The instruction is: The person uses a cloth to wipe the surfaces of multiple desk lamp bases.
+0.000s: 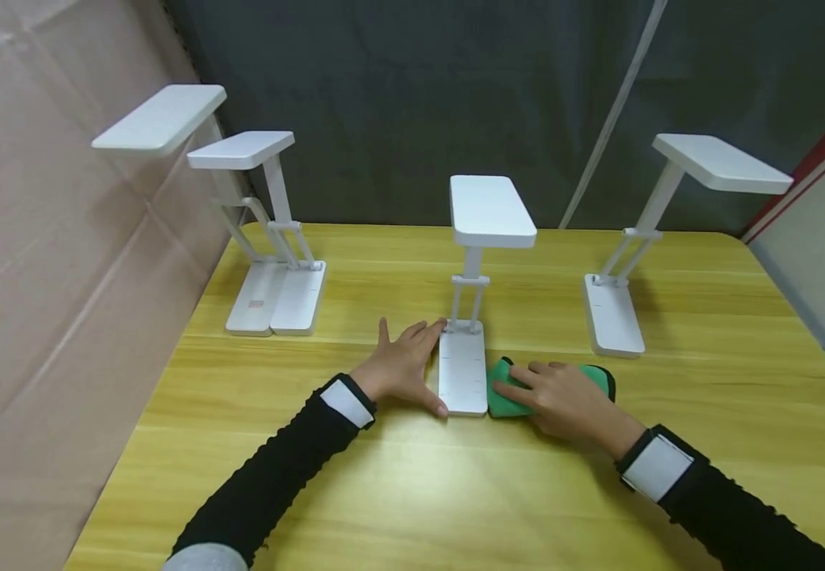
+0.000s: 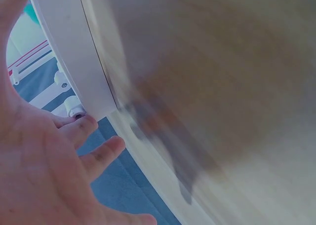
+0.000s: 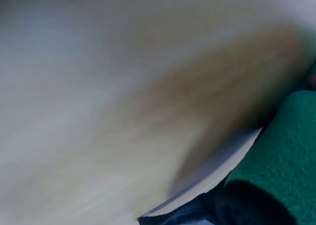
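A white folding desk lamp (image 1: 462, 373) stands in the middle of the wooden table, its flat head raised on a jointed arm. My left hand (image 1: 404, 369) is spread along the left side of the lamp's base, fingertips at its back corner and thumb near the front corner. In the left wrist view the fingers (image 2: 106, 158) are spread, one touching the base's corner by the hinge. My right hand (image 1: 562, 400) rests with extended fingers on a folded green cloth (image 1: 505, 400) with dark edging, right beside the base. The right wrist view shows the cloth (image 3: 281, 156) close up.
Two more white lamps (image 1: 248, 297) (image 1: 300, 297) stand side by side at the back left. Another white lamp (image 1: 614, 317) stands at the right. Behind the table (image 1: 384, 492) hangs a dark curtain (image 1: 384, 111), with a pale cloth wall (image 1: 63, 238) at the left.
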`<state>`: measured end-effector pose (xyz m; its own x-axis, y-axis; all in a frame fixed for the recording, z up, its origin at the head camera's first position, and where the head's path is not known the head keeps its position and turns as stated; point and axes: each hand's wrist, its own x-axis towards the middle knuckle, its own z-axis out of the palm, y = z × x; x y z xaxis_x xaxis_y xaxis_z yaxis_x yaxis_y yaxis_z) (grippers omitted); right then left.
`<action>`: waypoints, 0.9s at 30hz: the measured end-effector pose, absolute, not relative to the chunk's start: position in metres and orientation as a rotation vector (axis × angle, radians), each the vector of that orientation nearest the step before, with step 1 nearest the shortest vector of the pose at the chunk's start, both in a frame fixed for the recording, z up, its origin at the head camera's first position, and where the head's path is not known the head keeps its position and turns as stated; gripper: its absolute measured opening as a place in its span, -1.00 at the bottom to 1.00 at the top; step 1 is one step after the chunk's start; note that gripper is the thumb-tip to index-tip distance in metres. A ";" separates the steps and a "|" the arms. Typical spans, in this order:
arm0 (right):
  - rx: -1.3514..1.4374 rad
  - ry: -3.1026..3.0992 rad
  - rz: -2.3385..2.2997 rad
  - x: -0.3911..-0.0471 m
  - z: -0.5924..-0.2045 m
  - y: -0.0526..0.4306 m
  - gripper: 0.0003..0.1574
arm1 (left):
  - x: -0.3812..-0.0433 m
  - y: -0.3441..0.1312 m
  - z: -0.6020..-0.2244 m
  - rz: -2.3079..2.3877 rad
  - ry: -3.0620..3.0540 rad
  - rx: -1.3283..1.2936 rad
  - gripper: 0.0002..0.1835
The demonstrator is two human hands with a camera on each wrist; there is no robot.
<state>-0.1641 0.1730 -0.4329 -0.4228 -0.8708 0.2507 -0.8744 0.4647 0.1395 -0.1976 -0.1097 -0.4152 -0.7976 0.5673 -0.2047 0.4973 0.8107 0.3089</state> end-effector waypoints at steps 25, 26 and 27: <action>1.351 -2.575 0.185 -0.106 -0.431 0.097 -0.42 | -0.199 -0.108 -0.415 0.298 2.690 0.761 0.31; 1.322 -2.601 0.187 -0.105 -0.431 0.099 -0.41 | -0.199 -0.108 -0.415 0.303 2.690 0.760 0.31; 1.297 -2.622 0.186 -0.104 -0.430 0.101 -0.41 | -0.199 -0.108 -0.414 0.313 2.690 0.758 0.31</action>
<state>-0.1042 0.1010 -0.4301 -0.5905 -0.7698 0.2424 -0.7963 0.6046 -0.0198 -0.1991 -0.1085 -0.4142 -0.8050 0.5377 -0.2507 0.4658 0.8345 0.2943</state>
